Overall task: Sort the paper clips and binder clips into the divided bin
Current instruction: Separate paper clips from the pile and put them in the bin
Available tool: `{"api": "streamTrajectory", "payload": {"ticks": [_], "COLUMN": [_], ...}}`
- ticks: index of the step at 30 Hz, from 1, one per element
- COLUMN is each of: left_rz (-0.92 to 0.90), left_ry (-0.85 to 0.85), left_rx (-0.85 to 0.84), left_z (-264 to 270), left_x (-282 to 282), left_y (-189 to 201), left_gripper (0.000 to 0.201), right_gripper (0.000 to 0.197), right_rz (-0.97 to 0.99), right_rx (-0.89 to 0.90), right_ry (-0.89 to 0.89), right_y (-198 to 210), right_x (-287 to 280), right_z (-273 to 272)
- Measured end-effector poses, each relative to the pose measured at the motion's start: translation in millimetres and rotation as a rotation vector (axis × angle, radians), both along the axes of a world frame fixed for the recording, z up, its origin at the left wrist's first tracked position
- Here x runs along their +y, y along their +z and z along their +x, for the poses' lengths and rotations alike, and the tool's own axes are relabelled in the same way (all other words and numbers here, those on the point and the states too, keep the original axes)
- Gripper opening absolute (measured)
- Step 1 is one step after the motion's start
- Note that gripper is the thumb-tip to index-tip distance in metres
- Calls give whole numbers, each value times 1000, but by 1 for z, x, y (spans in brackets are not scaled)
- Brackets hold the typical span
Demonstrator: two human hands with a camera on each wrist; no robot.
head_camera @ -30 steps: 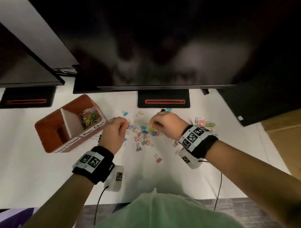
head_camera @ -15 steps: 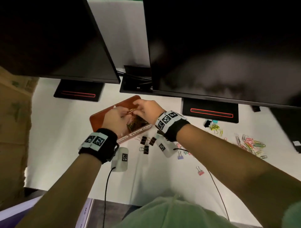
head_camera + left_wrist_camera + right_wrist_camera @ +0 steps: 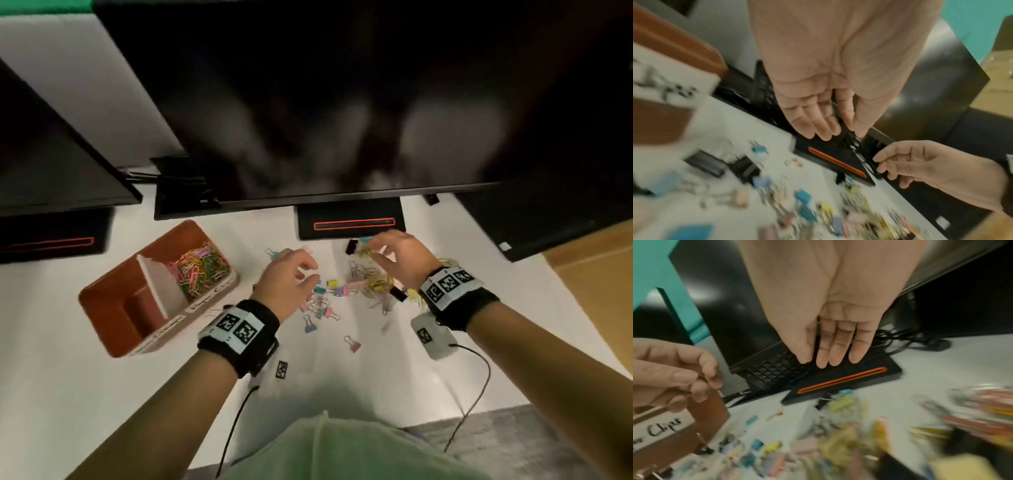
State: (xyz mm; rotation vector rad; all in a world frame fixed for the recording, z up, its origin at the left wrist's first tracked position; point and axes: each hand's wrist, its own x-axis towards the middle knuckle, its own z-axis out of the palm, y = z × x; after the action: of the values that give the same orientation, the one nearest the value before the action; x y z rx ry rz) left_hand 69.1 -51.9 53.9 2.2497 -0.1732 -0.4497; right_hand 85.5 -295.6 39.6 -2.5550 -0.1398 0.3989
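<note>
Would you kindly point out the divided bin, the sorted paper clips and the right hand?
divided bin (image 3: 102, 291): head view, brown outer rim.
paper clips (image 3: 198, 267): head view, middle of pile.
right hand (image 3: 400, 255): head view, back of hand.

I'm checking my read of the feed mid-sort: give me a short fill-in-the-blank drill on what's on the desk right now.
1. The coloured paper clips already sorted lie in the bin compartment nearer the ____.
2. The bin stands to the ____ of the loose clips on the desk.
3. The left hand and the right hand both hold ____.
4. The bin's outer colour is ____.

Missing words: monitors; left; nothing; brown
</note>
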Motion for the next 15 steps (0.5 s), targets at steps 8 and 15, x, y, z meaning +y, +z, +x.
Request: {"api": "streamTrajectory", "payload": {"ticks": [8, 15], "left_rz": [228, 317], "left_ry": [-175, -135], "left_rx": [58, 106], "left_z": [3, 12], "left_x": [-92, -112], "left_y": [-43, -64], "left_gripper": [29, 18], "right_gripper": [37, 36], "right_rz": [-88, -66], "right_rx": [164, 158], "right_ry": [127, 280], "right_y": [-28, -47], "right_x": [-47, -29], "right_z": [-14, -7]}}
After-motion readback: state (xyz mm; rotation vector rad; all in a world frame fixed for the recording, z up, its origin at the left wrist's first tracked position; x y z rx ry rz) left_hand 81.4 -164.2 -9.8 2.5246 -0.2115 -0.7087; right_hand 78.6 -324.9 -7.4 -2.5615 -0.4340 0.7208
